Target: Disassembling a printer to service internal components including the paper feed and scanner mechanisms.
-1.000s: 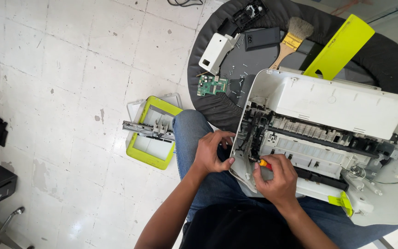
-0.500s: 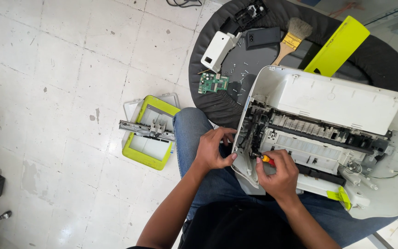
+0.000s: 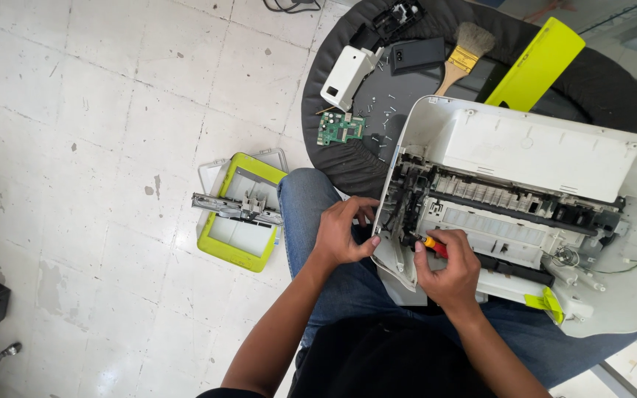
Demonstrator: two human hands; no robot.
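The opened printer (image 3: 540, 214), a white plastic shell with black ribbed rollers and rails laid bare, rests tilted across the person's lap in blue jeans and against the round dark cushion (image 3: 613, 81). Compared with half a second ago it sits much as it did, and the hands have barely shifted. The right hand (image 3: 447, 269) is clenched around a small red-and-yellow screwdriver (image 3: 433, 245) at the printer's near edge, while the left hand (image 3: 342, 232) grips that edge's corner, fingers curled.
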